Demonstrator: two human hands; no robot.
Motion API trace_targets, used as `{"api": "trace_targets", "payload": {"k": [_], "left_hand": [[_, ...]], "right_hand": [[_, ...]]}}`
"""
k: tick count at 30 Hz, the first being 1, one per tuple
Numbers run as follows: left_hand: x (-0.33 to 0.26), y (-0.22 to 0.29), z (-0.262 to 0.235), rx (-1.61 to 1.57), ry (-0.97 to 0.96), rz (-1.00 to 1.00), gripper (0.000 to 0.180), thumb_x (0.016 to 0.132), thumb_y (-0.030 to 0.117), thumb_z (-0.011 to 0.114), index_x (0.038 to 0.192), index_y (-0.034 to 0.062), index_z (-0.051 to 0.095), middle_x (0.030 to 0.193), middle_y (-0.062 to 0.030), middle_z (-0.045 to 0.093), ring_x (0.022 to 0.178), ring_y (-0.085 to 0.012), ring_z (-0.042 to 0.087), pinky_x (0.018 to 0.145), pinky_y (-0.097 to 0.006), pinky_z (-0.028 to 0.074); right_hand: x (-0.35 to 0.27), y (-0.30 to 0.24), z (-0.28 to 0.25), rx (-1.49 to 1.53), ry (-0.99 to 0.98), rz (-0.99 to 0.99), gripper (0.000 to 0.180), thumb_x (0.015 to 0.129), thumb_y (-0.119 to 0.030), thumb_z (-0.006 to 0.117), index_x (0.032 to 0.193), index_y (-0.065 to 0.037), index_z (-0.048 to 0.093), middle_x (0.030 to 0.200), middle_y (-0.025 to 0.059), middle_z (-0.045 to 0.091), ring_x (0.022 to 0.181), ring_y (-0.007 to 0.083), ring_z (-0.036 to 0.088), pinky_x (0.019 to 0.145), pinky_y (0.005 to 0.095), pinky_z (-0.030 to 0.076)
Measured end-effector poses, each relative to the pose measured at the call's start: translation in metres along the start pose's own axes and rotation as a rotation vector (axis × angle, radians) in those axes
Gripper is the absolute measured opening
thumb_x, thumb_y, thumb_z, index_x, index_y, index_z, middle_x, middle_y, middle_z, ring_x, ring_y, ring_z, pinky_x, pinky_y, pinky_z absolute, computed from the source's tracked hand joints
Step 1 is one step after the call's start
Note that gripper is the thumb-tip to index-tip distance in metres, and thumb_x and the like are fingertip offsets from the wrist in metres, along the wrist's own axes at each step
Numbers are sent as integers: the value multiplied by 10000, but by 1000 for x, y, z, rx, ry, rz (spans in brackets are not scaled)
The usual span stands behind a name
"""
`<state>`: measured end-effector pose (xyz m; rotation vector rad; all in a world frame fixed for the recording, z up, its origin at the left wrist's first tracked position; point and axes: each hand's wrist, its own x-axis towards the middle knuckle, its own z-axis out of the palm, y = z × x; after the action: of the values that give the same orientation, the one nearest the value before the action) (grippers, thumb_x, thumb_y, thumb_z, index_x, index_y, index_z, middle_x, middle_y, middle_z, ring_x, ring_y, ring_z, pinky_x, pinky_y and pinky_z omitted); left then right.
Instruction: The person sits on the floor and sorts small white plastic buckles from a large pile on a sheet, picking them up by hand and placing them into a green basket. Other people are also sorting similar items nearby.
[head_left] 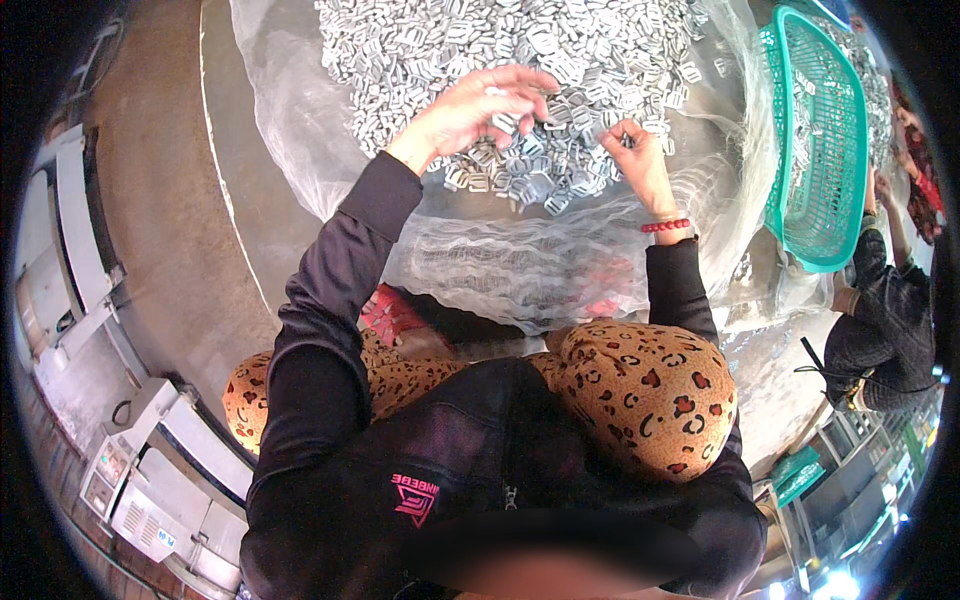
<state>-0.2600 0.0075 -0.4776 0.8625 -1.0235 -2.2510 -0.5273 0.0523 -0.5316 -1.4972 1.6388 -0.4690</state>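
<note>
A broad heap of small silver metal buckles (430, 50) is spread in front of me on a translucent plastic sheet (520, 265). Over the near part of the heap, my left hand (480, 108) has its fingers curled around a metal buckle (504, 123); something white shows on one finger. To its right, my right hand (642, 165) is in a pinch, thumb against forefinger, at the heap's right side. What lies between those fingertips is too small to make out. A red bead bracelet circles my right wrist.
A teal plastic basket (822, 140) stands right of the sheet, with some buckles visible at its side. Farther right, another person (885, 330) in dark clothes sits beside more pieces. Pale machines (165, 500) stand at the lower left, on the brown floor (170, 120).
</note>
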Motion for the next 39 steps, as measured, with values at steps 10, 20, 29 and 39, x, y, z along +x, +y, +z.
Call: {"api": "trace_targets", "payload": {"k": [10,20,29,39], "left_hand": [[19,-54,14,1548,154,344,215,744,73,641,924,34,532,955,-124,497,915,-301,544,716,-413,481],[25,36,92,1870,279,121,170,787,125,601,918,20,574,897,-158,542,925,-343,553,749,-438,465],[39,58,138,1389,271,1000,347,771,158,634,1116,156,593,1160,-116,532,1134,-332,470,916,-408,413],[-1,-105,29,1894,-354,576,361,750,137,566,1101,214,607,1354,6,434,1201,-224,434,972,-381,396]], "right_hand": [[-33,10,-20,1852,-97,331,373,749,-85,574,1104,25,544,954,179,613,808,274,612,679,307,527],[-42,-37,2,2043,-514,410,682,882,-594,420,1344,-93,397,1304,211,432,1202,438,423,974,645,334],[-20,-44,-71,1954,94,-263,618,898,-446,455,1341,-49,288,1329,171,319,1226,332,326,1005,475,324],[-41,-2,-173,1248,574,-45,646,867,-258,554,1400,-45,255,1413,268,239,1310,470,248,1077,539,271]]}}
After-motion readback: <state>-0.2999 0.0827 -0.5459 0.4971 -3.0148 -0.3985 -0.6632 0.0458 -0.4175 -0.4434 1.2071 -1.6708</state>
